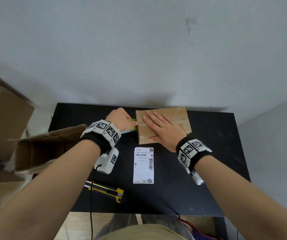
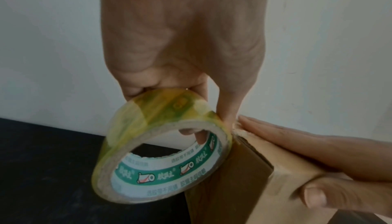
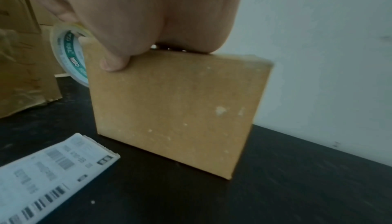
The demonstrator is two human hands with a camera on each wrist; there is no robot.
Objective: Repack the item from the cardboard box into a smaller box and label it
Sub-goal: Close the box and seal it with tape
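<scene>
We have our right hand (image 1: pixel 163 128) laid flat on top of the small cardboard box (image 1: pixel 179 121), fingers straight and together across its closed flaps and pointing to the far left, the thumb (image 3: pixel 112 63) hooked over the near edge onto the front face, so the hand presses rather than grips. Our left hand (image 1: pixel 120 118) sits just left of the box with its fingers curled through the core of a roll of clear packing tape (image 2: pixel 161 145), thumb on the outer rim; the roll is tilted and touches the box's left top corner. The small box stands on the far middle of the black table (image 1: pixel 217 170), its top flaps shut, so we cannot tell what lies inside. A white shipping label (image 1: pixel 143 165) with barcodes lies flat just near of the box, apart from it. On the left edge of the table a larger cardboard box (image 1: pixel 40 149) lies on its side with its flaps open toward us; its inside looks dark and we can make out nothing in it. A yellow and black utility knife (image 1: pixel 105 190) rests on the near left of the table
</scene>
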